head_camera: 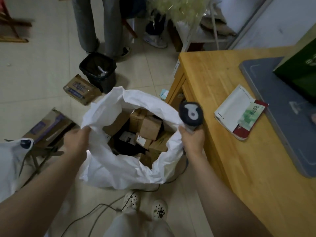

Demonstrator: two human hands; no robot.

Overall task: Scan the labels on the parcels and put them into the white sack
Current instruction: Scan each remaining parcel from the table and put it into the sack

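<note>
While the left hand [77, 141] grips the white sack [119, 170], the right hand [192, 142] clutches the scanner [191, 114].

- A wooden table [239, 159] fills the right side of the view.
- A grey mat [282, 120] lies along the table's right edge, running from far to near.
- A green box [301, 74] stands on the mat's far end, by the table's far right corner.
- A white booklet [237, 113] with a green-and-red cover lies mid-table, one corner touching the mat's left edge.
- A black-lined bin [98, 72] stands on the tiled floor, well left of the table's far left corner.
- A flat cardboard carton [80, 90] lies just beside the bin.
- Another person's legs [95, 23] in grey trousers stand beyond the bin.
- A dark cable [95, 209] trails across the floor tiles.
</note>
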